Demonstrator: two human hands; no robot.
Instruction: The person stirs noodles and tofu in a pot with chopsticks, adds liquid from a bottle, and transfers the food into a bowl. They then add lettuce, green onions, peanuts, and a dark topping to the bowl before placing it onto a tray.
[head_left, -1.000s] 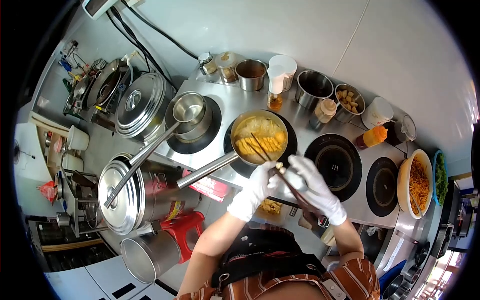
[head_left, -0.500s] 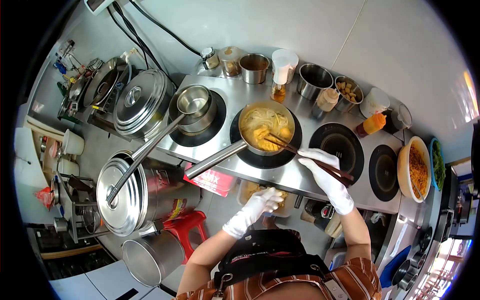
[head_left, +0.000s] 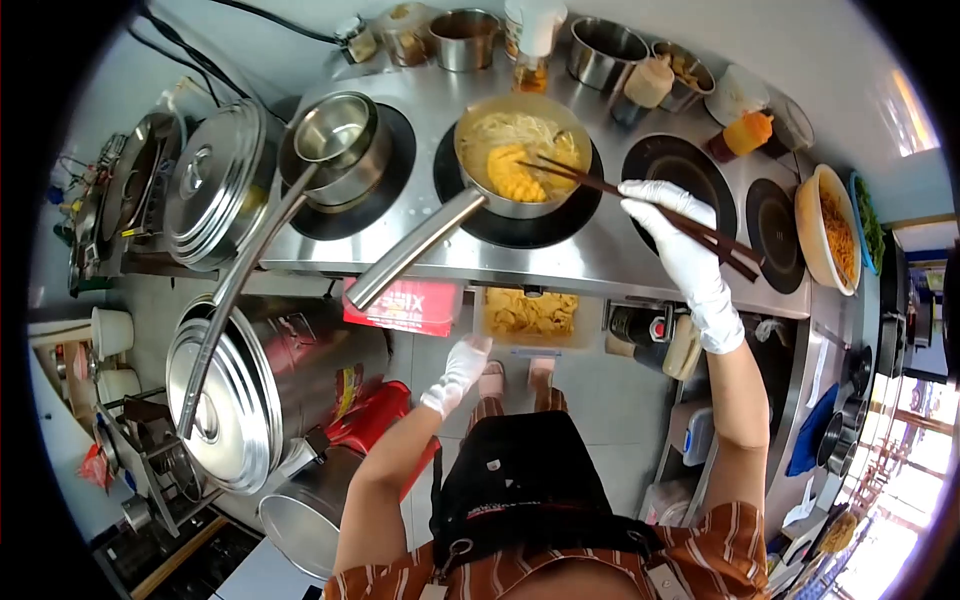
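Note:
My right hand (head_left: 680, 240), in a white glove, is closed around a pair of long dark chopsticks (head_left: 590, 180). Their tips reach into a saucepan (head_left: 462, 150) on a black round hob and touch or nearly touch a bumpy yellow piece of food (head_left: 515, 175). Pale noodles (head_left: 510, 130) lie in broth behind that piece. My left hand (head_left: 460, 375), also gloved, hangs below the counter, left of a clear plastic tub (head_left: 490, 335) of yellow food pieces (head_left: 530, 312). Blur hides how its fingers are set, and I see nothing in it.
On the left hob stands a pot with a long-handled ladle (head_left: 240, 270) across it. Lidded steel pots (head_left: 210, 400) and a red stool (head_left: 375, 425) are at left. Pots and sauce bottles (head_left: 740, 138) line the wall. A bowl of orange shreds (head_left: 815, 225) is at right.
The view has shifted, showing more of the floor and the tub. My left hand has moved down and left, away from the tub. My right hand still holds the chopsticks, now farther right of the pan.

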